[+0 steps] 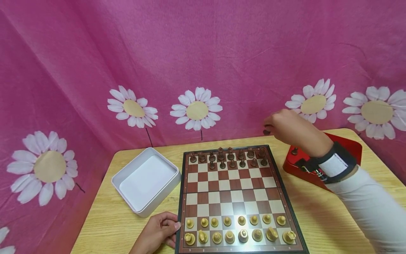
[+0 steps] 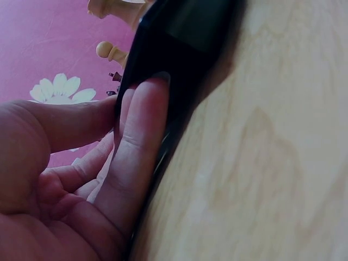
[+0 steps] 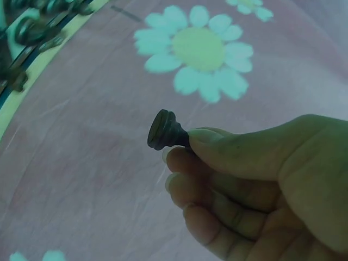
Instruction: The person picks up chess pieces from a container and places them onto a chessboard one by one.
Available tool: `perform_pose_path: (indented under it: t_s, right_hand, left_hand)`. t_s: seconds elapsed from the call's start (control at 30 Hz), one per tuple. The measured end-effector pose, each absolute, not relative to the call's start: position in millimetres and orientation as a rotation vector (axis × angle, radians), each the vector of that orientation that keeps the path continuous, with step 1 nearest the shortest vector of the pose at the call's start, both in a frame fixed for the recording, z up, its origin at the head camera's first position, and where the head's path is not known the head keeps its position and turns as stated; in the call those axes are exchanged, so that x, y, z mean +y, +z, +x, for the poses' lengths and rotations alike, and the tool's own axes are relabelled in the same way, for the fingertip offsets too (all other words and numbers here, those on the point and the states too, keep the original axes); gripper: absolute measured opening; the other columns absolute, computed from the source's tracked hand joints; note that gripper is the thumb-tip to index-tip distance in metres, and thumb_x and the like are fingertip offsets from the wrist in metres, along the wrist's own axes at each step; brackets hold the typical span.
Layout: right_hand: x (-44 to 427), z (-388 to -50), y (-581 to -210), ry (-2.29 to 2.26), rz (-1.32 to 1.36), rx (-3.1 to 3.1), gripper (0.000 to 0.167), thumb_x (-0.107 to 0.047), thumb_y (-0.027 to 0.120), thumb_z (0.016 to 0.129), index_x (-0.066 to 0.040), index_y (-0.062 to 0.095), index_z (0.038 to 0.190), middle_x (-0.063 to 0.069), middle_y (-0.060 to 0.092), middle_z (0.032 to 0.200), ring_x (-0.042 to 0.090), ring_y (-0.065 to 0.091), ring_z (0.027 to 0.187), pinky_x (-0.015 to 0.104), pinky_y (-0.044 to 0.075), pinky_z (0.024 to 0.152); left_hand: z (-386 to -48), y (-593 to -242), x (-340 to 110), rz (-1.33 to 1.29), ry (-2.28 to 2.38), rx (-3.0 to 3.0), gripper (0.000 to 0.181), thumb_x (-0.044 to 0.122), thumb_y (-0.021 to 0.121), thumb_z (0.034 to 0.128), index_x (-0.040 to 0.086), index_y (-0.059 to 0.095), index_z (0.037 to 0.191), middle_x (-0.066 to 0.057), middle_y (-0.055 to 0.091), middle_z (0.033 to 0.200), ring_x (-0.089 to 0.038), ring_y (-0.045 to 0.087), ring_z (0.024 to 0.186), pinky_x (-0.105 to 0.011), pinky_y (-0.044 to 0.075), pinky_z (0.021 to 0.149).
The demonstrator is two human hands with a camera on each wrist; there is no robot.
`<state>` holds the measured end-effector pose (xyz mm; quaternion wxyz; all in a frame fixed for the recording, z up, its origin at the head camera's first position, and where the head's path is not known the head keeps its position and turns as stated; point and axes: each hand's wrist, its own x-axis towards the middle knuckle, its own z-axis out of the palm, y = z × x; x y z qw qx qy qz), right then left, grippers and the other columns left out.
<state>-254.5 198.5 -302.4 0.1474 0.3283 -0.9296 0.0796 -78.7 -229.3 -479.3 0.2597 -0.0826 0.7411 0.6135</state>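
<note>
My right hand [image 1: 287, 127] is raised beyond the board's far right corner. Its thumb and fingers pinch a dark chess piece [image 3: 166, 132], base outward, with the top hidden in the fingers. At the near left edge of the chessboard [image 1: 228, 195], my left hand [image 1: 158, 231] grips the black rim, thumb on top and fingers against the side. Dark chess pieces [image 1: 232, 163] stand in two rows at the far end, the front row with gaps at its left. Light chess pieces [image 1: 229, 237] fill two rows at the near end.
Right of the board, partly behind my right forearm, is a red box [image 1: 352, 144] with a dark pawn [image 1: 294, 151] in it. A white box [image 1: 161, 197] stands to the left on the wooden table [image 1: 101, 218]. Behind hangs a pink flowered cloth [image 1: 241, 70].
</note>
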Motion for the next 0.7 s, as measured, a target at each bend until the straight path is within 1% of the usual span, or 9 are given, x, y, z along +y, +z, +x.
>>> perform_pose_path:
  t_s: [0.27, 0.4, 0.5, 0.6, 0.7]
  right_hand:
    - [164, -249, -293, 0.309, 0.958, -2.733, 0.016, -0.001, 0.074, 0.091, -0.01, 0.073, 0.078, -0.003, 0.062, 0.066, 0.012, 0.052, 0.061, 0.031, 0.048, 0.06]
    - [146, -247, -291, 0.305, 0.96, -2.764, 0.009, -0.002, 0.075, 0.091, -0.006, 0.075, 0.083, 0.0, 0.061, 0.067, 0.014, 0.052, 0.061, 0.03, 0.047, 0.059]
    - [133, -246, -292, 0.327, 0.983, -2.791, 0.002, -0.004, 0.076, 0.092, -0.005, 0.077, 0.09, 0.001, 0.067, 0.072, 0.014, 0.055, 0.063, 0.028, 0.051, 0.06]
    - [119, -246, -294, 0.364, 1.03, -2.794, 0.006, -0.004, 0.075, 0.092, -0.006, 0.076, 0.087, 0.001, 0.067, 0.072, 0.012, 0.055, 0.062, 0.027, 0.051, 0.061]
    - [104, -247, -298, 0.367, 1.086, -2.778, 0.012, -0.003, 0.073, 0.093, -0.008, 0.074, 0.082, -0.002, 0.062, 0.068, 0.01, 0.052, 0.06, 0.025, 0.048, 0.059]
  left_hand:
    - [-79, -480, -229, -0.214, 1.662, 2.008, 0.033, 0.012, 0.069, 0.0994, -0.009, 0.059, 0.122, -0.001, 0.067, 0.081, -0.013, 0.067, 0.064, -0.029, 0.064, 0.059]
    - [-78, -479, -229, -0.221, 1.664, 2.002, 0.033, 0.013, 0.07, 0.0991, -0.008, 0.059, 0.121, 0.0, 0.067, 0.081, -0.013, 0.067, 0.064, -0.029, 0.063, 0.059]
    - [-78, -479, -229, -0.229, 1.67, 1.996, 0.033, 0.014, 0.07, 0.0987, -0.007, 0.059, 0.121, 0.0, 0.068, 0.081, -0.012, 0.067, 0.064, -0.029, 0.063, 0.058]
    - [-78, -479, -229, -0.231, 1.675, 1.992, 0.033, 0.014, 0.071, 0.0985, -0.007, 0.059, 0.12, 0.0, 0.068, 0.081, -0.012, 0.067, 0.064, -0.029, 0.063, 0.058]
    - [-78, -479, -229, -0.22, 1.678, 1.99, 0.034, 0.014, 0.071, 0.0986, -0.008, 0.059, 0.121, 0.0, 0.067, 0.081, -0.013, 0.067, 0.064, -0.029, 0.063, 0.058]
